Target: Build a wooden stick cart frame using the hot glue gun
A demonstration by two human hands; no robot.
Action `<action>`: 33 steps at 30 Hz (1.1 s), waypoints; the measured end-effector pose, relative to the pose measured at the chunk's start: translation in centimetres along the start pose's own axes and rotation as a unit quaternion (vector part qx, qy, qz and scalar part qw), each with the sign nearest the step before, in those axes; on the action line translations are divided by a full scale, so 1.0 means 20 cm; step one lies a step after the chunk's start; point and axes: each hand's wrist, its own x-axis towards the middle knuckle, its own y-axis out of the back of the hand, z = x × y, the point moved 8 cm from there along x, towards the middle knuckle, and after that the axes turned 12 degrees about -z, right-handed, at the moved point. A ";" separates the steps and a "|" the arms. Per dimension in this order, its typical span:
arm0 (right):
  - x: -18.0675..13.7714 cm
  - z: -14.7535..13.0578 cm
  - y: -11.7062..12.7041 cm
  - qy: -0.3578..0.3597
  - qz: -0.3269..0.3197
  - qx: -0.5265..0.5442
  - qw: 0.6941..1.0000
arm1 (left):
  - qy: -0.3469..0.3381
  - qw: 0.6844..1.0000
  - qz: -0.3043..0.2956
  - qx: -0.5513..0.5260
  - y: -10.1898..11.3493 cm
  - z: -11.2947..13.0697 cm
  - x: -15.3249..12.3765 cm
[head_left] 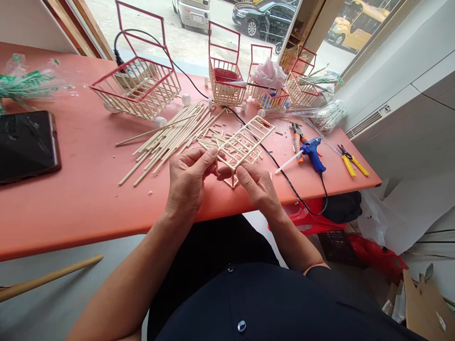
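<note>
A small ladder-like frame of pale wooden sticks (245,142) is held in front of me, tilted, above the table's near edge. My left hand (194,175) pinches its near left corner between thumb and fingers. At its near right corner, my right hand (258,184) grips the frame, with the thumb on top and fingers underneath. Short cut stick pieces (222,137) lie scattered just behind the frame. Long wooden sticks (167,139) are heaped to the left of them. To the right lies a blue glue gun (313,154) with a white glue stick pointing toward my hands.
Several stick-built carts with red rims (137,90) line the back by the window. A phone (28,147) lies at left. Orange-handled pliers (297,142) and yellow-handled cutters (352,163) lie at right. A black cord (284,177) crosses the pink table (88,208).
</note>
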 end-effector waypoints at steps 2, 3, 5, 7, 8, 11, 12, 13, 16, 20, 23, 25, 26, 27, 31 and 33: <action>0.01 -0.01 0.00 0.002 0.008 0.005 1.000 | 0.002 1.000 0.001 0.001 0.00 -0.01 0.00; 0.02 -0.01 -0.01 0.000 0.009 0.007 1.000 | 0.003 1.000 0.001 0.002 0.01 -0.01 0.00; 0.03 0.00 -0.02 -0.009 0.008 0.008 1.000 | 0.005 1.000 0.002 0.007 0.02 -0.02 0.00; 0.03 0.02 -0.02 -0.019 0.009 0.006 1.000 | 0.005 1.000 0.002 0.013 0.02 -0.03 0.00; 0.03 0.03 -0.02 -0.021 0.011 0.007 1.000 | 0.006 1.000 0.002 0.014 0.03 -0.03 0.01; 0.03 0.03 -0.02 -0.015 0.014 0.018 1.000 | 0.005 1.000 0.001 0.014 0.03 -0.02 0.01; 0.02 0.03 -0.02 -0.014 0.015 0.020 1.000 | 0.005 1.000 0.001 0.014 0.03 -0.02 0.01; 0.02 0.03 -0.03 -0.016 0.015 0.021 1.000 | 0.006 1.000 0.001 0.013 0.02 -0.02 0.01; 0.02 0.04 -0.03 -0.024 0.015 0.018 0.999 | 0.008 1.000 0.003 0.016 0.02 -0.02 0.01; 0.02 0.04 -0.03 -0.028 0.017 0.017 0.999 | 0.005 1.000 0.006 0.023 0.02 -0.02 0.01; 0.02 0.04 -0.03 -0.025 0.019 0.027 0.999 | 0.001 1.000 0.002 0.028 0.02 -0.02 0.01; 0.02 0.04 -0.03 -0.025 0.020 0.031 0.999 | -0.001 1.000 -0.001 0.029 0.02 -0.02 0.01; 0.02 0.04 -0.03 -0.027 0.021 0.030 0.999 | -0.001 1.000 -0.001 0.029 0.02 -0.02 0.01; 0.02 0.04 -0.03 -0.030 0.021 0.029 0.999 | 0.000 1.000 -0.001 0.027 0.02 -0.02 0.01; 0.02 0.04 -0.03 -0.032 0.020 0.027 0.999 | 0.006 1.000 0.002 0.022 0.02 -0.02 0.01; 0.02 0.04 -0.03 -0.034 0.020 0.028 0.999 | 0.008 1.000 0.002 0.022 0.02 -0.02 0.01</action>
